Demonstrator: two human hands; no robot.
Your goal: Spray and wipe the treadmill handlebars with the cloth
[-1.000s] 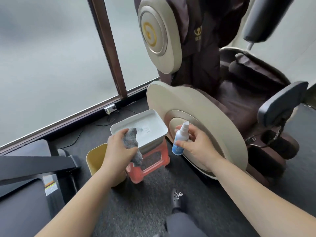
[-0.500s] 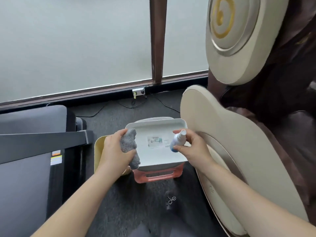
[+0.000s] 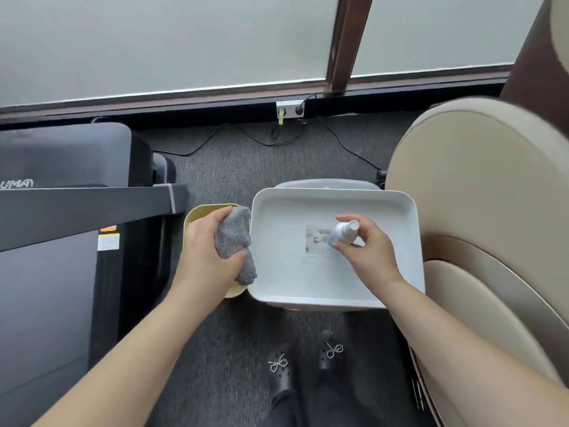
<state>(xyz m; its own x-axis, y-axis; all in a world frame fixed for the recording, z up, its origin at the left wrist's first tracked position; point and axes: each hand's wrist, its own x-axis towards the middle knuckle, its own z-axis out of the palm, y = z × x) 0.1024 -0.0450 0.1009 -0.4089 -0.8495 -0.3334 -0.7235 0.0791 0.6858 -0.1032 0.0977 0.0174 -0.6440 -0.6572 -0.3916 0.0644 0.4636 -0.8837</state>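
— Where are we, d'you reckon?
— Gym or fitness rm, we'd say: treadmill [image 3: 61,241] on our left, w/ its dark handlebar [image 3: 92,208] across.
— And on our right?
— Beige massage chair [image 3: 480,211]. Grey carpet [image 3: 246,167], frosted window [image 3: 169,41], wall socket [image 3: 289,109] w/ cables. We can't tell home from club.

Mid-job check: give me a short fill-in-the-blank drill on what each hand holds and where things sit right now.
1. The left hand grips a crumpled grey ____.
2. The right hand holds the spray bottle above the white ____.
3. The treadmill lies to the person's ____.
4. The yellow bin stands between the treadmill and the white tray, under the ____ hand.

Missing words: cloth; tray; left; left
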